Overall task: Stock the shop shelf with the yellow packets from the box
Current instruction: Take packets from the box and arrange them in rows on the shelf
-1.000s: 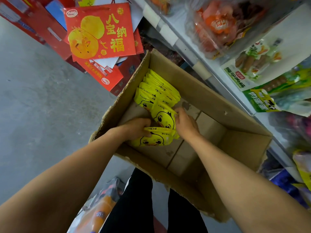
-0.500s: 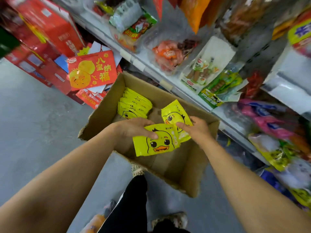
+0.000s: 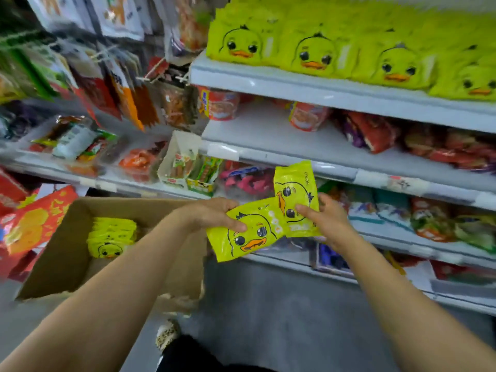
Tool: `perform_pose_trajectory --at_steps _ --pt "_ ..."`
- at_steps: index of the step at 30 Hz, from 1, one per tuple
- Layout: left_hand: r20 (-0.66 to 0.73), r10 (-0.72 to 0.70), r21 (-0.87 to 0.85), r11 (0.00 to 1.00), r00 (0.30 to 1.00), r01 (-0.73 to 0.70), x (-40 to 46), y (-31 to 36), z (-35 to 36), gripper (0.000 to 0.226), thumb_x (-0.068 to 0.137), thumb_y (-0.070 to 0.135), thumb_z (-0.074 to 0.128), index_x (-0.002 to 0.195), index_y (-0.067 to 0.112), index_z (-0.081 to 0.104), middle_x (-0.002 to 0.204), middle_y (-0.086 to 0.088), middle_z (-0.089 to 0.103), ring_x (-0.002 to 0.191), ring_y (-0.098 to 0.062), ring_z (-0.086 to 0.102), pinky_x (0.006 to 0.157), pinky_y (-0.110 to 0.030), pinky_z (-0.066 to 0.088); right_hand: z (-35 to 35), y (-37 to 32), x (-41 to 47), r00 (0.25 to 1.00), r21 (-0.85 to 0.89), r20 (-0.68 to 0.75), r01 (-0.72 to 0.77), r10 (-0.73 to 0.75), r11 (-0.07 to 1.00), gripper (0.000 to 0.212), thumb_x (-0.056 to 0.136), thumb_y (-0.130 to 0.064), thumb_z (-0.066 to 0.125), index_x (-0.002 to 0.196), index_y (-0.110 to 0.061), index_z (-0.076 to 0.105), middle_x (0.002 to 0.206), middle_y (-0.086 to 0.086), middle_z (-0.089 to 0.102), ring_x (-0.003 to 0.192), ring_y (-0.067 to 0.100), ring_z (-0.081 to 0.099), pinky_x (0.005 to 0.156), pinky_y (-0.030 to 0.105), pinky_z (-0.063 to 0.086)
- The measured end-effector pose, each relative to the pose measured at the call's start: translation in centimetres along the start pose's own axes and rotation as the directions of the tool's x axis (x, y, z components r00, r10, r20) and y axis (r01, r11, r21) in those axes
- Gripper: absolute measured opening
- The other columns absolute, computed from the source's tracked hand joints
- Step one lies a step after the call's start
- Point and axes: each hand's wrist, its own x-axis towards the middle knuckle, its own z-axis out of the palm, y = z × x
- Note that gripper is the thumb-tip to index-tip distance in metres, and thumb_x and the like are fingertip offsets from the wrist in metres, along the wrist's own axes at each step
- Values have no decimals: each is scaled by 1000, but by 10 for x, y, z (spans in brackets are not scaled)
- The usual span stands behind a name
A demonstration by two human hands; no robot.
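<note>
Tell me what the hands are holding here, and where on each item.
Each holds one yellow duck packet. The left hand pinches the lower packet at its upper-left edge; the right hand grips the upper packet at its lower-right side.

The light was bright and even, with hardly a shadow. Motion blur smeared the hanging snack bags (image 3: 118, 84) at left, and the wide lens bent the white metal shelf edges (image 3: 335, 95).

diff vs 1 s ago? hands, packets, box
Both hands lifted out of the box toward the shelves: the left hand holds one packet and the right hand another, both raised clear of it. The grips began inside the box. The stack remains in the box.
</note>
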Motion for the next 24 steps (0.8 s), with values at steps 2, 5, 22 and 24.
perform_pose_trajectory --at_steps 2,5,22,24 --pt "19 50 56 997 999 -51 13 52 22 58 64 34 84 113 11 64 109 -12 73 102 -36 68 90 -49 54 -54 -16 -20 994 31 -99 56 -52 998 23 84 -13 76 102 -23 66 99 -5 75 85 7 72 75 26 56" --pt "41 126 179 975 991 -131 35 125 50 52 65 33 81 108 10 64 104 -11 74 97 -33 70 84 -43 55 -126 -37 -40 962 59 -244 139 -121 988 18 85 -13 76 98 -22 68 96 -7 76 85 6 72 76 23 53" --pt "286 353 571 684 891 -454 186 444 185 80 67 53 82 135 20 54 137 4 55 128 -24 52 106 -44 43 -431 -116 -69 657 94 -700 474 -281 875 28 87 -12 73 114 -13 68 104 2 76 97 19 73 84 36 57" --pt "320 351 579 663 880 -475 207 479 199 106 50 69 83 138 20 51 143 7 50 132 -20 47 111 -42 38 -468 -127 -58 643 78 -704 493 -302 867 25 87 -12 72 112 -15 68 103 1 76 96 18 73 84 36 56"
